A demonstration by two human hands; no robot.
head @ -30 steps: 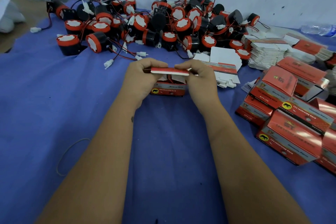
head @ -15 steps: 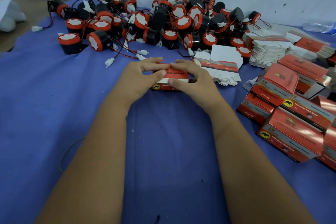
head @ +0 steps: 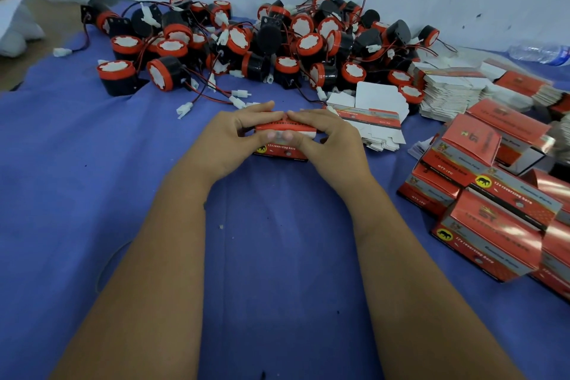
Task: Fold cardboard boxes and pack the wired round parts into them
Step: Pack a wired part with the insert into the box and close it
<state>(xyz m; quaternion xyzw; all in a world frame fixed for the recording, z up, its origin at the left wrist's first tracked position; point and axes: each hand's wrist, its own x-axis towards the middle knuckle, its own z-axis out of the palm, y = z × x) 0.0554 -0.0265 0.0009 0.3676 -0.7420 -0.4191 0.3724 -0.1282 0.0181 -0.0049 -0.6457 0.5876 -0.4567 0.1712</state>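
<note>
A small red cardboard box (head: 282, 149) stands on the blue cloth (head: 77, 194) in the middle. My left hand (head: 234, 139) grips its left end and my right hand (head: 327, 139) grips its right end. Fingers lie over the lid and both thumbs press the lid's front flap. What is inside the box is hidden. A heap of wired round parts (head: 277, 43), black with red and white faces, lies behind the box against the wall.
Flat unfolded boxes (head: 376, 116) lie just right of my hands, with taller stacks (head: 453, 92) behind them. Several closed red boxes (head: 493, 210) are piled at the right. A plastic bottle (head: 539, 52) lies far right; white bags (head: 18, 28) sit far left.
The lid, held up level above the box a second ago, has come down onto the box. My thumbs now press its front flap.
</note>
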